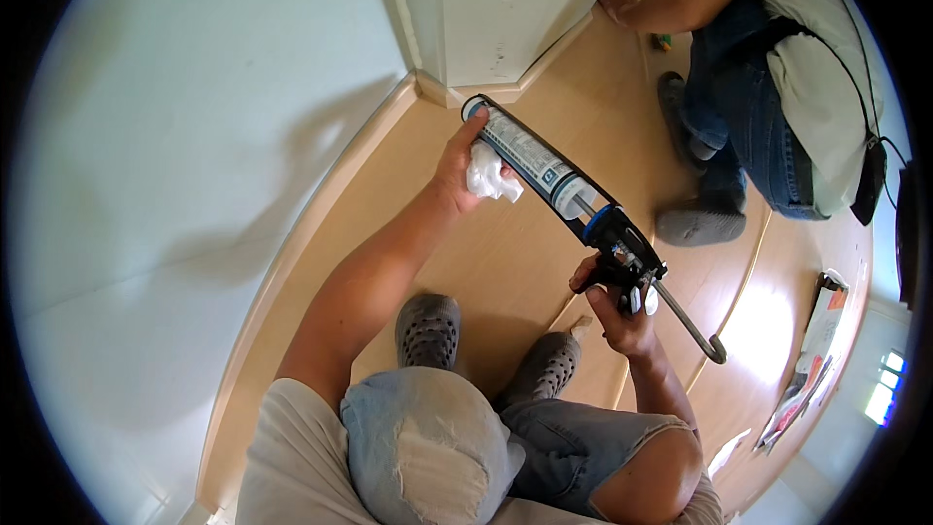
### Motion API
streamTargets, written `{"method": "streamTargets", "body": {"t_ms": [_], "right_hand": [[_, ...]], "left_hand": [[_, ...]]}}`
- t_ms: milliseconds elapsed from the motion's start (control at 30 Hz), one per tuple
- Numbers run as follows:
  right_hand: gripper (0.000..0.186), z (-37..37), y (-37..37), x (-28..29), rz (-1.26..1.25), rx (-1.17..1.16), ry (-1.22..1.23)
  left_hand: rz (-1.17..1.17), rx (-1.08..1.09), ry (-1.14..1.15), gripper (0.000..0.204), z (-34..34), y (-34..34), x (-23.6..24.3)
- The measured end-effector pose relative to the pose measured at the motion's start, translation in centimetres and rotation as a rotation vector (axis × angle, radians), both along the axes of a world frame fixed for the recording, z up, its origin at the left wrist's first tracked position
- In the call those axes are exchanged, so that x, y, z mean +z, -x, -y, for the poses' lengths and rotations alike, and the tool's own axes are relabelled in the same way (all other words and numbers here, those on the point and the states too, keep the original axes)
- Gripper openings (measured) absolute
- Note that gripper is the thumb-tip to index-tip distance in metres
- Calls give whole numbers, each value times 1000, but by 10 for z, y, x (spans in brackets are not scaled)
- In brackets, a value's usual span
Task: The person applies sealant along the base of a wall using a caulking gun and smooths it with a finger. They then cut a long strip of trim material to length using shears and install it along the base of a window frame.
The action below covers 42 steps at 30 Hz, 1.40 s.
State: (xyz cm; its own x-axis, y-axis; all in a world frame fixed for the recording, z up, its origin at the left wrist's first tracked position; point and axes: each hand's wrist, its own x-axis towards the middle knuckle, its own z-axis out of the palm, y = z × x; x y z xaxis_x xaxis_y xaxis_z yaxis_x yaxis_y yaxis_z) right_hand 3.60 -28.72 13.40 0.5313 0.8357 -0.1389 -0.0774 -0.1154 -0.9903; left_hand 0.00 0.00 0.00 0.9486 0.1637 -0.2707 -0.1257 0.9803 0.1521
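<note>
Evidently, in the head view, both hands grip a black caulking gun (pixel 614 228) that slants across the space between them, above the wood-coloured floor (pixel 525 267). The left hand (pixel 459 167) is closed around the front end of the white-and-blue cylindrical cartridge (pixel 530 157), with the thumb laid along it, and also clasps a crumpled white wad (pixel 489 175) beneath. The right hand (pixel 625 319), lower and nearer the body, wraps the handle at the rear, where a hooked metal rod (pixel 692 323) sticks out past it. The cartridge's far end points toward the wall corner, near the pale wooden skirting (pixel 391 108). To the right crouches another person in blue jeans (pixel 748 102), apart from the gun.
</note>
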Motion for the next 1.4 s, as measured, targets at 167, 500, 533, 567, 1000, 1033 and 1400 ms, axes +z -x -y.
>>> {"method": "streamTargets", "body": {"t_ms": [167, 500, 533, 567, 1000, 1033, 1400], "right_hand": [[24, -1, 14, -7, -34, -71, 99], [21, 7, 3, -10, 78, -151, 198], [19, 2, 5, -8, 71, -149, 166], [17, -1, 6, -7, 46, -167, 153], [17, -17, 32, -18, 13, -297, 21], [17, -19, 35, -18, 4, -328, 7], [26, -22, 43, -40, -119, -345, -84]], "left_hand": [[-97, 27, 0, 32, 3, 14, -7], [33, -9, -34, 36, -2, -12, 6], [38, -21, -40, 36, -3, -14, 2], [42, -33, -47, 36, -4, -14, -3], [41, -156, -84, 30, -19, 3, -15], [49, -165, -101, 30, -21, 5, -13], [-16, -206, -190, 33, -41, 18, -4]]}}
